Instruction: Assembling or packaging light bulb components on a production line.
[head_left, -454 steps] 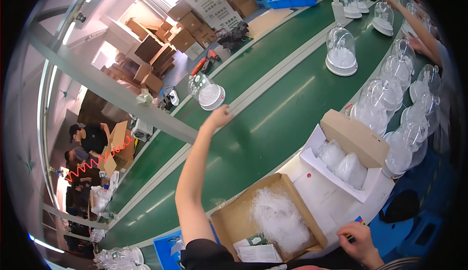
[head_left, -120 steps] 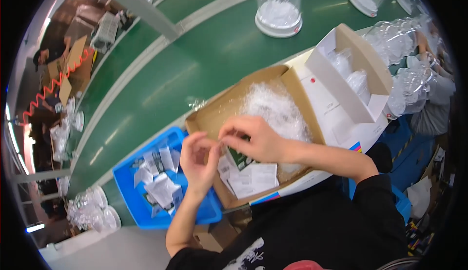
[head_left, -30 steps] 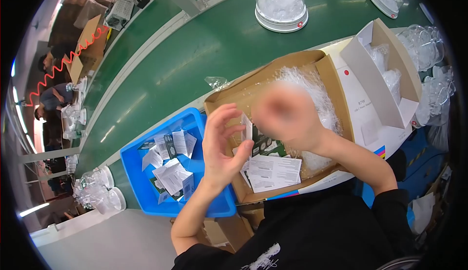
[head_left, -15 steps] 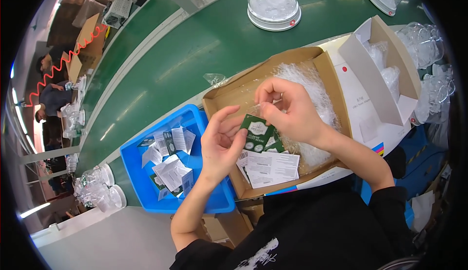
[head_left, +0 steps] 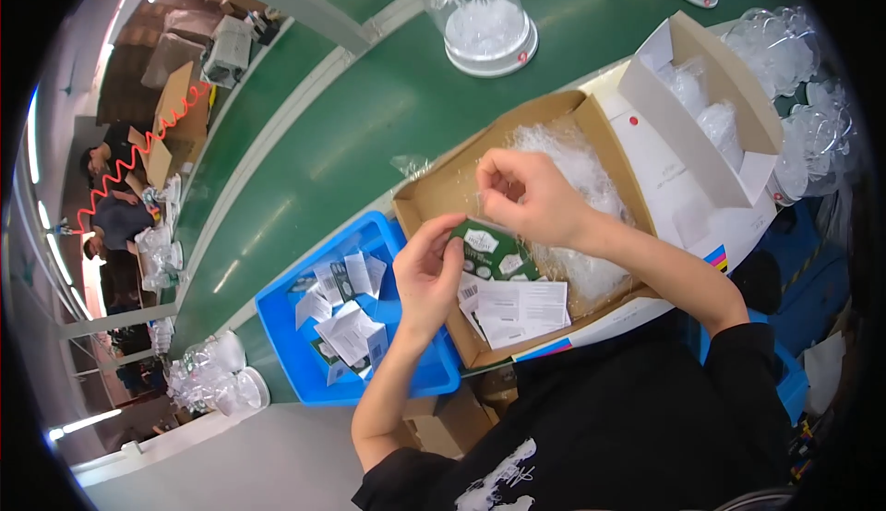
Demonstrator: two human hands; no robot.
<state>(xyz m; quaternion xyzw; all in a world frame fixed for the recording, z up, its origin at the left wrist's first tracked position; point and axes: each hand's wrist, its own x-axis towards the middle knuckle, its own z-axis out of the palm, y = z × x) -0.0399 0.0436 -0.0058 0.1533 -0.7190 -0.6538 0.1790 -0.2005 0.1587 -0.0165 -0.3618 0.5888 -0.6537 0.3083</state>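
Observation:
My left hand [head_left: 428,276] pinches the edge of a green hang tag [head_left: 482,245] between thumb and fingers, above the near part of a shallow cardboard box [head_left: 452,174]. Just above the tag, my right hand [head_left: 535,197] is closed with thumb and index finger together; a faint thin clear plastic strand shows at its fingertips. A heap of similar clear strands [head_left: 591,174] lies in the box beyond and beside my right hand. Below my hands, white printed leaflets [head_left: 526,315] and more green tags lie in the box's near end.
A blue plastic bin [head_left: 286,349] with folded tags and leaflets stands left of the box. On the green table [head_left: 305,169] sits a clear dome [head_left: 484,26] on a white base. An open white carton [head_left: 683,123] with wrapped pieces and several clear domes [head_left: 812,132] are at right.
My right hand has drawn slightly away from the tag, its fingers curled closer. The tag has sunk a little behind my left fingers. The whole view has shifted and turned slightly.

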